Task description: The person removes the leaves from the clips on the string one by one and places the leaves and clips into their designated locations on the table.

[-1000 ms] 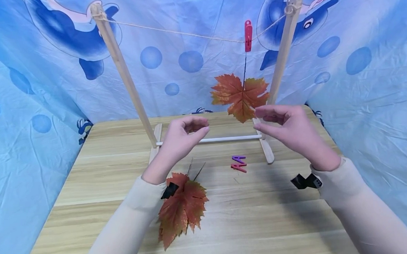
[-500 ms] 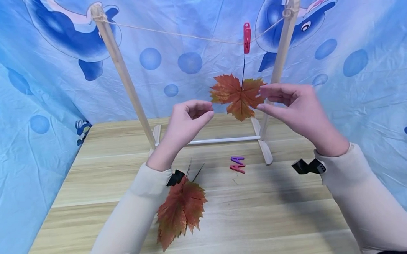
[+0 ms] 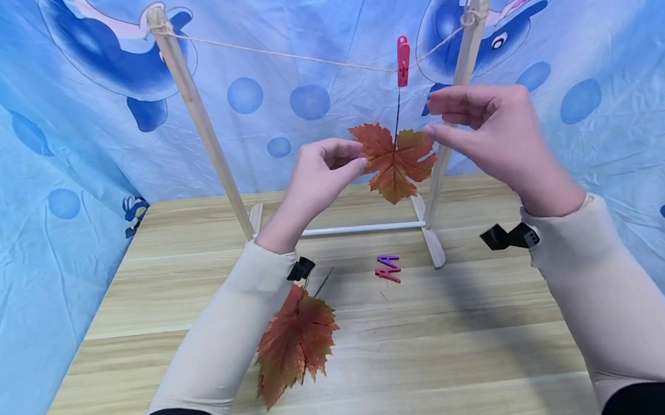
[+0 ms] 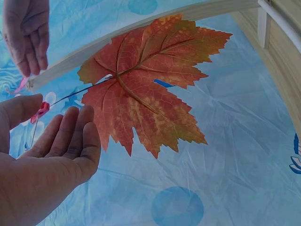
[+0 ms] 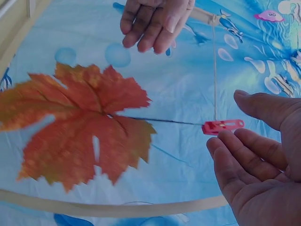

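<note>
An orange-red artificial maple leaf (image 3: 396, 163) hangs by its dark stem from a red clothespin (image 3: 403, 63), which is clipped on a thin string (image 3: 279, 50). My left hand (image 3: 326, 173) is raised at the leaf's left edge, its thumb and fingers apart with nothing between them in the left wrist view. To the leaf's upper right is my right hand (image 3: 500, 136). The right wrist view shows that hand's fingers (image 5: 244, 157) loosely bent close by the clothespin, with a gap between thumb and fingers. Whether they touch the clothespin cannot be told.
The string spans two wooden posts (image 3: 201, 123) joined low by a white rod (image 3: 362, 229). On the wooden table (image 3: 408, 366) lie a purple clothespin (image 3: 388, 260), a red one (image 3: 389, 275) and overlapping leaves (image 3: 299, 341) under my left forearm. A blue cloth (image 3: 313, 158) hangs behind.
Both hands have risen from below and beside the hanging leaf. My left hand has also moved right to the leaf's edge; my right hand has climbed towards the clothespin's height.
</note>
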The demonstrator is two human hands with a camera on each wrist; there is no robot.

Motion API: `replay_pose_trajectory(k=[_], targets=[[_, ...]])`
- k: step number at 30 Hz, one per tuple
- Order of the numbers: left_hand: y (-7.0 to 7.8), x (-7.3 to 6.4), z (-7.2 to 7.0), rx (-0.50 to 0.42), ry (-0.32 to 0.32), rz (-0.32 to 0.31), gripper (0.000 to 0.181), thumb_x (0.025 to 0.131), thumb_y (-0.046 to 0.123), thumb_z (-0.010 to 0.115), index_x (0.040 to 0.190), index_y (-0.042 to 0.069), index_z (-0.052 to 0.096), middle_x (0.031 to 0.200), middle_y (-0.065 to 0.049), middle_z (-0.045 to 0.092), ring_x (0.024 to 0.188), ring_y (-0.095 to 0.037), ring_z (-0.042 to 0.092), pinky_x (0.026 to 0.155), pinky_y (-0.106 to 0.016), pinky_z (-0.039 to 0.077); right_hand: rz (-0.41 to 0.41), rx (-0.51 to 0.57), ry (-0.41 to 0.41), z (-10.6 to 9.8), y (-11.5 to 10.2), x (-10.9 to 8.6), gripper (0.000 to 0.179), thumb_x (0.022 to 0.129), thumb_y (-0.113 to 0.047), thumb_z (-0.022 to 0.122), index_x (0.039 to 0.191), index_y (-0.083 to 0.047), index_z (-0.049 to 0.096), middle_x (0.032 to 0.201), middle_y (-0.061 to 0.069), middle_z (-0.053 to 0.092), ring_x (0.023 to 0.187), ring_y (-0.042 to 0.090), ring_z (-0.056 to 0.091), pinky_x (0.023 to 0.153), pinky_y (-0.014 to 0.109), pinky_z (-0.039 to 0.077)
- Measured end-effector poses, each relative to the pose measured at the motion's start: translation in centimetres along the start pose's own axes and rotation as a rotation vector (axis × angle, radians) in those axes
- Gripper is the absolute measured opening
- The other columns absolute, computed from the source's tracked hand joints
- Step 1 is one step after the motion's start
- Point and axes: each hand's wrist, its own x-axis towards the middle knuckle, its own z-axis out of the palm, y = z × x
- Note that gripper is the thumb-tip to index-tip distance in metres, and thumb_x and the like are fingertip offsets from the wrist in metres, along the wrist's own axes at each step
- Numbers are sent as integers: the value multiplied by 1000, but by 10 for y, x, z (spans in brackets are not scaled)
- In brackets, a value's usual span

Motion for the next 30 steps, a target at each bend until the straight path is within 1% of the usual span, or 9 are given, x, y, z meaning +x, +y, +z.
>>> replay_pose_trajectory(k=[4, 9, 14, 17, 21, 25, 28, 30], targets=[[2, 10, 4, 7, 1, 24, 26, 95, 13, 74, 117, -1, 73, 103, -2, 73, 91, -17, 67, 79, -32, 53, -29, -25, 11, -8, -7, 9, 40, 87, -14, 84, 125, -8, 73, 120, 9, 71, 103, 13, 69, 91, 25, 51], [5, 19, 6, -8, 33, 46, 26, 95, 11, 74, 118, 0, 73, 106, -3, 73, 93, -17, 67, 80, -31, 53, -62, -74, 4, -11, -20, 22, 40, 88, -18, 82, 127, -10, 73, 123, 7, 70, 106, 13, 68, 92, 25, 51], [4, 25, 8, 2, 54, 59, 26, 95, 11, 74, 119, 1, 72, 105, -3, 73, 93, -15, 67, 83, -30, 53, -91, -87, -23, -12, -32, 36, 43, 88, -15, 82, 129, -8, 71, 126, 8, 69, 112, 15, 67, 96, 26, 49], [5, 30, 9, 10, 69, 79, 26, 95, 10, 74, 118, 0, 73, 104, -4, 73, 93, -15, 67, 84, -29, 53, -98, -97, -44, -14, -39, 45, 45, 88, -14, 82, 130, -7, 70, 127, 9, 68, 113, 15, 66, 98, 27, 47], [9, 36, 10, 25, 101, 108, 25, 93, 9, 75, 116, 0, 74, 103, -6, 73, 92, -16, 67, 83, -28, 53, -103, -185, -69, -16, -48, 56, 48, 90, -17, 80, 135, -8, 67, 131, 9, 66, 117, 15, 63, 101, 26, 45], [13, 42, 11, 57, 98, 89, 27, 93, 13, 76, 118, 2, 74, 105, -5, 73, 93, -14, 67, 84, -26, 52, -87, -293, -105, -17, -55, 67, 53, 91, -23, 79, 140, -9, 63, 137, 9, 63, 122, 15, 60, 103, 26, 43], [14, 49, 12, 76, 85, 68, 29, 94, 16, 76, 120, 3, 73, 109, -5, 73, 97, -13, 66, 86, -24, 51, -62, -375, -136, -18, -60, 75, 57, 93, -29, 77, 144, -10, 60, 140, 7, 60, 125, 18, 58, 104, 26, 41], [15, 54, 13, 90, 81, 68, 30, 94, 16, 76, 121, 3, 73, 112, -7, 72, 100, -13, 65, 89, -23, 49, -48, -441, -159, -18, -63, 79, 59, 94, -34, 74, 146, -11, 57, 142, 6, 59, 127, 21, 57, 105, 26, 41]])
